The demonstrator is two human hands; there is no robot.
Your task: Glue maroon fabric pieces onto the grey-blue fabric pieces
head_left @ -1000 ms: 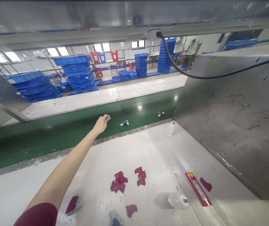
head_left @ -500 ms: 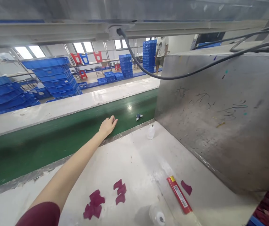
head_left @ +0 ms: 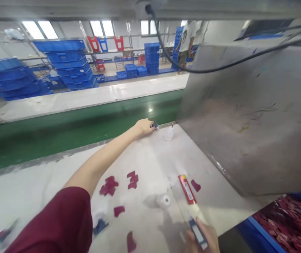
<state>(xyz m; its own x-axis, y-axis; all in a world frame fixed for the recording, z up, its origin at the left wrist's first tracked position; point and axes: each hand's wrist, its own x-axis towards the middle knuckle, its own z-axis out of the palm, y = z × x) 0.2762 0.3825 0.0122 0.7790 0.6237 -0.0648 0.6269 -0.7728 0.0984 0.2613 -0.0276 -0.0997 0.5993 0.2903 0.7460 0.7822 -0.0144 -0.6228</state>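
Note:
My left hand (head_left: 145, 127) reaches out to the near edge of the green conveyor belt (head_left: 68, 131). Its fingers are closed on a small dark blue and white piece (head_left: 155, 125), whose kind is too small to make out. A clear squeeze bottle (head_left: 169, 133) stands just right of it. At the bottom, my right hand (head_left: 205, 237) grips a dark blue piece with a pale panel (head_left: 199, 234), blurred by motion. Just beyond that hand lie a red packet with a label (head_left: 187, 189) and a maroon cut piece (head_left: 196, 185). A white bottle (head_left: 163, 201) is to their left.
Several maroon pieces (head_left: 109, 185) lie on the white table (head_left: 150, 161), near a dark blue and white item (head_left: 100, 225). A metal box (head_left: 245, 123) blocks the right. A blue crate (head_left: 265, 233) holds maroon scraps. A black cable (head_left: 205, 71) hangs ahead; a person (head_left: 186, 42) stands beyond.
My left hand has moved right along the belt and taken the small blue and white piece. My right hand has come into view at the bottom, holding a dark blue piece. The view has shifted.

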